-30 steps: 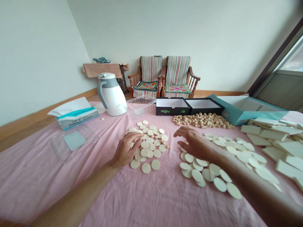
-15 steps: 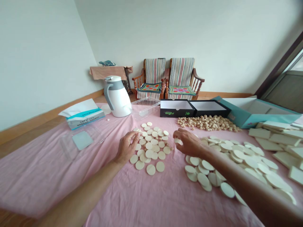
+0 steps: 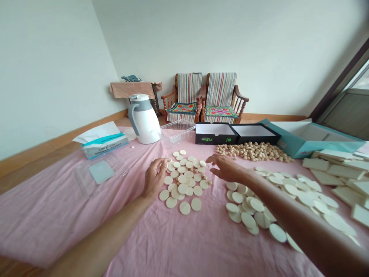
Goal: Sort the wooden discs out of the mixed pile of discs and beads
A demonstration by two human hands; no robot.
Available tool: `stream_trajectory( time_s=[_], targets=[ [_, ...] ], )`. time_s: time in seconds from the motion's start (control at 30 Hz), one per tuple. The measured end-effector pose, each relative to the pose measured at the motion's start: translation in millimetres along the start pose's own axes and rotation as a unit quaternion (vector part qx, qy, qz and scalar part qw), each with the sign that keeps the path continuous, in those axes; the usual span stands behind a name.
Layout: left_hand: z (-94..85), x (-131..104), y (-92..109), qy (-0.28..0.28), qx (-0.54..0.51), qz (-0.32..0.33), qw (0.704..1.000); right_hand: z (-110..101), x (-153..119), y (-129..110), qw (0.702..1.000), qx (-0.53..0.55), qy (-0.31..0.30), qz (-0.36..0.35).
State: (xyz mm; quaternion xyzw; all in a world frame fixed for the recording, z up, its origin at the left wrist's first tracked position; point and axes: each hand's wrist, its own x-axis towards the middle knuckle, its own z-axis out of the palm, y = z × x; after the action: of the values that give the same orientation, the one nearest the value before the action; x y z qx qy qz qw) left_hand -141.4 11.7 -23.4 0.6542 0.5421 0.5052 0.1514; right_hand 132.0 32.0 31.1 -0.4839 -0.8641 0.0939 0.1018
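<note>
A loose group of small pale round wooden discs (image 3: 185, 207) lies on the pink cloth in front of me. My left hand (image 3: 155, 177) is at the left edge of this group, fingers curled and pressed together. Something pale shows by its fingertips, too small to make out. My right hand (image 3: 226, 167) hovers at the group's right side, thumb and fingers apart, with nothing visible between them. Under and beside my right forearm spreads a pile of larger pale discs (image 3: 277, 232). Small wooden beads or knobs (image 3: 256, 151) lie heaped behind my right hand.
Black boxes (image 3: 216, 138) and a light-blue box (image 3: 300, 145) stand at the back right. Square pale boards (image 3: 315, 164) are stacked far right. A white jug (image 3: 148, 125), a clear plastic tray (image 3: 180, 132) and a tissue pack (image 3: 105, 142) are at the back left.
The disc that was in my right hand no longer shows there, and its fingers have spread apart, reaching slightly left. My left hand has shifted slightly left.
</note>
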Motion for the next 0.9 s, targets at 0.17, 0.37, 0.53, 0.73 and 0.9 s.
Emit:
stream_trajectory(
  time_s=[0.17,0.37,0.53,0.73,0.9],
  targets=[
    [-2.0,0,0,-0.003,0.002,-0.007,1.000,30,32,-10,0.999,-0.031,0.013,0.013],
    [-3.3,2,0,0.005,-0.008,-0.017,1.000,17,16,-6,0.999,-0.032,0.018,0.010],
    [-2.7,6,-6,0.021,-0.018,-0.039,0.999,-22,-44,12,0.998,-0.025,-0.041,-0.042],
    [-4.3,13,-23,0.003,0.070,0.003,0.998,-40,-111,37,1.000,-0.010,0.026,-0.003],
    [-3.5,16,-35,-0.041,0.157,0.018,0.987,-24,-114,35,0.993,0.026,0.111,0.033]
  ],
)
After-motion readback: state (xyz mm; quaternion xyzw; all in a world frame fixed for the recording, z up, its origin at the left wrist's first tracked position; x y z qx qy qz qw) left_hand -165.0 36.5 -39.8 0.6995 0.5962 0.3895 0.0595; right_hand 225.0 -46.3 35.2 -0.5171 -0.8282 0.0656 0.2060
